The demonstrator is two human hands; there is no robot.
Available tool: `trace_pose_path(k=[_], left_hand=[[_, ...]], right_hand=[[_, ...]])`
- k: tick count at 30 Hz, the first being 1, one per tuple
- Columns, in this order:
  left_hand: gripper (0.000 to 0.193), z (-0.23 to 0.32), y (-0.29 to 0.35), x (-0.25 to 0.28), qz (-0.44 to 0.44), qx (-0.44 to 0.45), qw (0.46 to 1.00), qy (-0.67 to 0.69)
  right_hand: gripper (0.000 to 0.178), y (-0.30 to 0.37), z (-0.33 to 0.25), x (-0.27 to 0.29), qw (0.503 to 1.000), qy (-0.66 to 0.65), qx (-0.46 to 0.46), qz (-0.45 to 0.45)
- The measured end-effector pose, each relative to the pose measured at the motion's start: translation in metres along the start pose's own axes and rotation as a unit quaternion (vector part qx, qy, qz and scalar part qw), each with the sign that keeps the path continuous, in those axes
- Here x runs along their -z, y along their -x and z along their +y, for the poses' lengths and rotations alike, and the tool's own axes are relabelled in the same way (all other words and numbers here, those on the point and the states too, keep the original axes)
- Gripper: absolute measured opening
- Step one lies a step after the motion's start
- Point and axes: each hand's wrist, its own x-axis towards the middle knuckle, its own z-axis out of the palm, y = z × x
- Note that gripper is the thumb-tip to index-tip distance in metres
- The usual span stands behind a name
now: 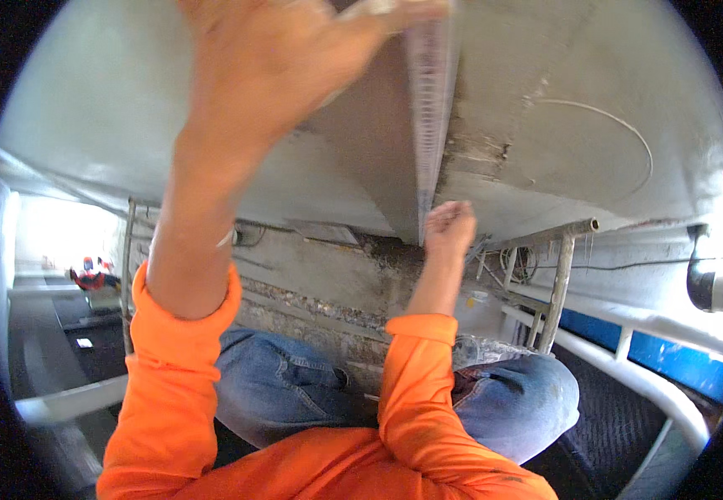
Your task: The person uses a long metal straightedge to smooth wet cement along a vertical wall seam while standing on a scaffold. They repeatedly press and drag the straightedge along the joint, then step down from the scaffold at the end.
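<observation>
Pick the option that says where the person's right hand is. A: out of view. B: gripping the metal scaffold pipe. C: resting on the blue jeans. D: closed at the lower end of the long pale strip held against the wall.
D: the right hand is closed at the bottom of the pale strip, while the left hand holds its upper end against the wall.
</observation>
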Motion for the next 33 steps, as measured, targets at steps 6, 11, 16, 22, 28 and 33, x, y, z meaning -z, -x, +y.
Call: trace_pose_path(k=[6, 11, 16, 22, 28, 33], left_hand=[[0.081, -0.003, 0.007, -0.002, 0.041, 0.018, 0.998, 0.039], [0.082, -0.003, 0.009, -0.003, 0.062, 0.026, 0.996, 0.065], [0.084, 0.000, 0.009, -0.004, 0.076, 0.031, 0.993, 0.087], [0.089, 0.001, 0.005, -0.003, 0.068, 0.032, 0.992, 0.097], [0.088, -0.004, -0.002, 0.006, 0.050, 0.041, 0.997, -0.049], [0.087, -0.002, -0.006, 0.015, -0.001, 0.077, 0.987, 0.142]], right_hand=[[0.018, 0.077, -0.072, -0.082, 0.979, 0.014, 0.152, -0.133], [0.015, 0.154, -0.067, -0.140, 0.955, 0.071, 0.232, -0.170], [0.021, 0.224, -0.081, -0.184, 0.863, 0.237, 0.401, -0.195], [0.028, 0.312, -0.152, -0.269, 0.450, 0.637, 0.589, -0.213], [0.068, 0.262, -0.147, -0.240, 0.202, 0.804, 0.525, -0.195], [0.057, 0.229, -0.114, -0.217, 0.306, 0.730, 0.577, -0.200]])
